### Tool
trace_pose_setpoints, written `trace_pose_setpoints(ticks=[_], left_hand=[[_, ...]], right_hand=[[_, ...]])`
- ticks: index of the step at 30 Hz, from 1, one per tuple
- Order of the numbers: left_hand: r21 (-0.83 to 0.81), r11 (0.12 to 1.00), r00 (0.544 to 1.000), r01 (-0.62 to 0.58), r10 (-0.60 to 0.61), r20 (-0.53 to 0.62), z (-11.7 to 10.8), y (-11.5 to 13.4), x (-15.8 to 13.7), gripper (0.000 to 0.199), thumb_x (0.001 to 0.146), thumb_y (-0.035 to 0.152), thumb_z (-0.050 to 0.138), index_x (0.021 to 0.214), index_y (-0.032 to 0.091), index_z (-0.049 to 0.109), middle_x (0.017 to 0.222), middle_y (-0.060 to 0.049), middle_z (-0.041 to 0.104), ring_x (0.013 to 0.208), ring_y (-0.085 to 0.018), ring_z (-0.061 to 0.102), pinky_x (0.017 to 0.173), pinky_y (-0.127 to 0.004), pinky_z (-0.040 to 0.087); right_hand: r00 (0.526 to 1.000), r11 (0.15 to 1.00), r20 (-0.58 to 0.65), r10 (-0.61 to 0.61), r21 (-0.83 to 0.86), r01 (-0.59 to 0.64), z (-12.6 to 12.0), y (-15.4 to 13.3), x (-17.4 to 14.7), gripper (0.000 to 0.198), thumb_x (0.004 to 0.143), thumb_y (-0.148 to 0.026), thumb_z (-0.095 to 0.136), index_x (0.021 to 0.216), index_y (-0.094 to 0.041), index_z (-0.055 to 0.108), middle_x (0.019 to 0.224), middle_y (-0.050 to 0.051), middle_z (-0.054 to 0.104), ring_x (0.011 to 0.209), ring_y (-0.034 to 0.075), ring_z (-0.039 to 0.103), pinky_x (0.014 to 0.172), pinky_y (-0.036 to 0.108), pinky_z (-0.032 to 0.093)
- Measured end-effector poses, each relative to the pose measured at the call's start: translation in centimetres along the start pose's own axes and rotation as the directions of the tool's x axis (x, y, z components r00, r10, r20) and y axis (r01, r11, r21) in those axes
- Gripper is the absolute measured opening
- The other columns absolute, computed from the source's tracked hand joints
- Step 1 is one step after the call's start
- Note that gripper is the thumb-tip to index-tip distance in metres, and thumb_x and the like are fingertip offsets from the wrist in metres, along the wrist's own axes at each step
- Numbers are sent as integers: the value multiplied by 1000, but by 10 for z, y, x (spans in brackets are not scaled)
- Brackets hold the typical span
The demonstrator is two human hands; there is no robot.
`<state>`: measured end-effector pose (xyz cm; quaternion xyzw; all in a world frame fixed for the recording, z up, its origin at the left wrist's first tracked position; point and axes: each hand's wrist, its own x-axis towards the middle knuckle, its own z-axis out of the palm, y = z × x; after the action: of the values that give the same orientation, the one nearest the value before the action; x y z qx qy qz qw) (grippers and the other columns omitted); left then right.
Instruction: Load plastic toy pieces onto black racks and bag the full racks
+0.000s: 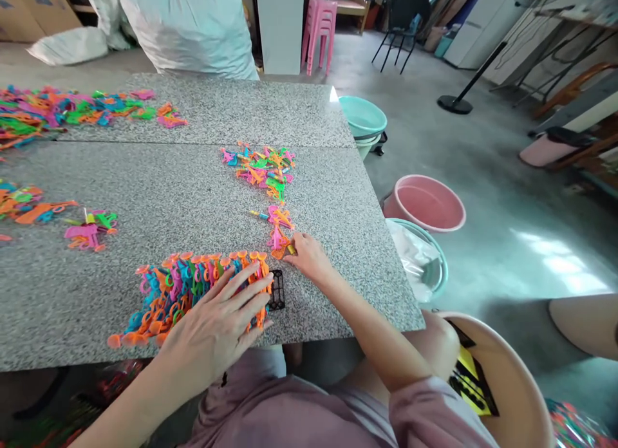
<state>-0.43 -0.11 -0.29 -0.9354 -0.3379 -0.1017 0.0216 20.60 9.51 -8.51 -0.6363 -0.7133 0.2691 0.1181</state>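
My left hand (222, 316) lies with fingers stretched out over the right end of a packed row of small plastic toy guns (178, 287) in orange, blue, pink and green. Past its fingertips, a black plastic rack (277, 289) shows at the end of the row. The fingers of my right hand (309, 258) are closed on an orange toy gun (279, 252) at the near end of a small loose cluster. Beside that one lies a pink toy gun (277, 234). Part of the held piece is hidden by my fingers.
A loose heap of toy guns (263, 168) lies farther up the speckled table (193, 171). More piles (72, 110) spread along the left. Beyond the right edge stand a pink basin (429, 203), a green basin (362, 116) and a large beige tub (516, 377).
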Motion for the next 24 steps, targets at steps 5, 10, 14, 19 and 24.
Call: trace_pose_setpoints(ticks=[5, 10, 14, 19, 24], left_hand=[[23, 999, 1000, -26, 26, 14, -5, 1, 3, 34, 103, 32, 41, 121, 14, 65, 135, -8, 63, 142, -26, 39, 118, -46, 34], [35, 999, 999, -26, 24, 45, -6, 1, 4, 34, 102, 30, 43, 121, 12, 63, 133, -10, 64, 144, -28, 36, 118, -49, 35], [38, 999, 999, -22, 20, 44, -5, 1, 4, 33, 100, 28, 44, 122, 11, 63, 132, -10, 64, 143, -29, 38, 118, -49, 35], [8, 1000, 1000, 12, -12, 15, -2, 1, 3, 38, 100, 29, 45, 130, 11, 57, 131, -12, 65, 141, -29, 42, 117, -48, 37], [-51, 999, 1000, 15, -14, 16, 1, 0, 1, 34, 98, 26, 47, 126, 13, 60, 134, -11, 63, 142, -29, 40, 119, -50, 35]], right_hand=[[999, 964, 51, -20, 265, 6, -3, -2, -35, 8, 86, -13, 62, 92, -15, 65, 91, 6, 70, 78, 17, 66, 72, 25, 47], [995, 844, -43, -94, 526, 103, 32, -8, -95, 5, 83, -16, 66, 87, -19, 67, 84, 1, 73, 73, 14, 67, 69, 23, 49], [992, 928, -35, -121, 351, 126, 38, -19, -98, 7, 82, -15, 68, 88, -19, 67, 86, 3, 74, 78, 17, 69, 73, 24, 48], [991, 971, 49, -122, 212, 109, 28, -30, -85, 13, 78, -9, 64, 88, -17, 65, 75, 4, 71, 68, 18, 67, 64, 25, 45], [993, 778, -90, -71, 618, 111, 26, -15, -94, 4, 81, -24, 67, 82, -20, 66, 76, 1, 69, 66, 14, 63, 60, 23, 46]])
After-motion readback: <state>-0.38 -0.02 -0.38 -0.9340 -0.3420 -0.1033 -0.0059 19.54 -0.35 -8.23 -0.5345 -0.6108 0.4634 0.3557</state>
